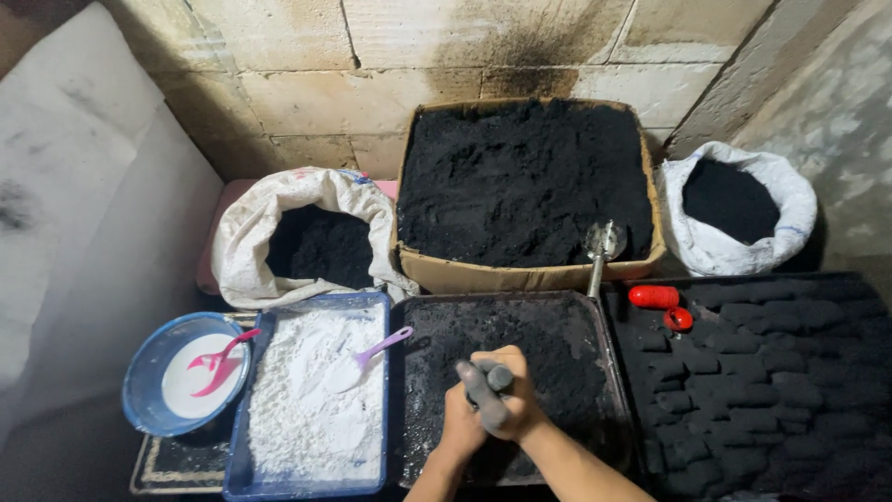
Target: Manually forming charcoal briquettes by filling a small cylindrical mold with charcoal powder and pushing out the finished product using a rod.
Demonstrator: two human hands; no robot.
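Both my hands are clasped together over a black tray (423, 316) dusted with black powder. My left hand (460, 423) and my right hand (520, 395) wrap around a grey cylindrical tool (485, 390), whose rounded ends stick up between the fingers. Both forearms come in from the bottom edge. To the right, several dark pressed lumps (762, 372) lie in rows on a second black tray (836, 284).
A cardboard box (530, 276) of black powder stands behind, with a metal scoop (604, 244) leaning on it. White sacks (251, 232) (734, 251) of black powder flank it. On the left are a blue tray (243, 465) of white powder with a purple spoon (376, 353), and a blue bowl (139, 381). Red pieces (653, 297) lie on the right.
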